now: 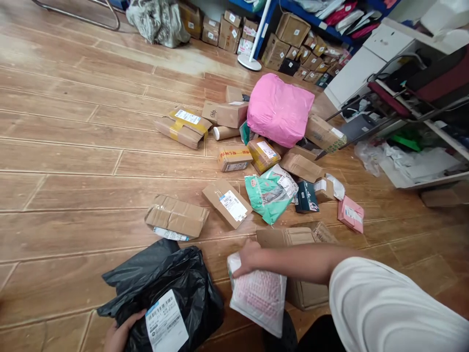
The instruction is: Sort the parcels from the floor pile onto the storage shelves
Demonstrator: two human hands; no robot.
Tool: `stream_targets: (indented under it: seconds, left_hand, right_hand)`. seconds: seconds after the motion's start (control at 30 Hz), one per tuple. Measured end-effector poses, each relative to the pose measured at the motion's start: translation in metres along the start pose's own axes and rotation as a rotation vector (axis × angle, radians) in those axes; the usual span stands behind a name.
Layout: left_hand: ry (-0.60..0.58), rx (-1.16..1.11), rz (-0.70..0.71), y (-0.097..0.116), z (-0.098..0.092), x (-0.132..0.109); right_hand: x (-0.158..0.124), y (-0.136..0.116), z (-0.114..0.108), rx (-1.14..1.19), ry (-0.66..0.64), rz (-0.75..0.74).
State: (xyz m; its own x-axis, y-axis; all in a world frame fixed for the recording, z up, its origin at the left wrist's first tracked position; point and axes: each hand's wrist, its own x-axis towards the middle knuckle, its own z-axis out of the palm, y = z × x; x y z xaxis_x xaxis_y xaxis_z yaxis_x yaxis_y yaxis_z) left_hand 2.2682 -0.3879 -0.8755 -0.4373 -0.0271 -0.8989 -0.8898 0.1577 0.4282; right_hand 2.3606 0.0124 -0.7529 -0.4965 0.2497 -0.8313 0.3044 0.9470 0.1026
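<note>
OK, 2 hands [122,332] [249,259] on 2 pkgs [198,288] [258,298]

The left grip [123,332] is holding a black bag [198,283]; right of it, the right grip [249,257] is holding a white packet [259,296].

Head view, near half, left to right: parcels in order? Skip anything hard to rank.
Black plastic bag (in the left hand), white bubble-wrapped packet (in the right hand), dark teal box, small brown box, flat pink parcel.
</note>
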Motion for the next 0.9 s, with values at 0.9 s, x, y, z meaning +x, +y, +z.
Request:
stream_targets:
  seconds: [0.9]
  left_hand:
    - [0.445,0.054,0.323,-0.018,0.060,-0.132]
  right_hand:
    - [-0.016,-0.052,0.039,0.145,-0.082,0.511]
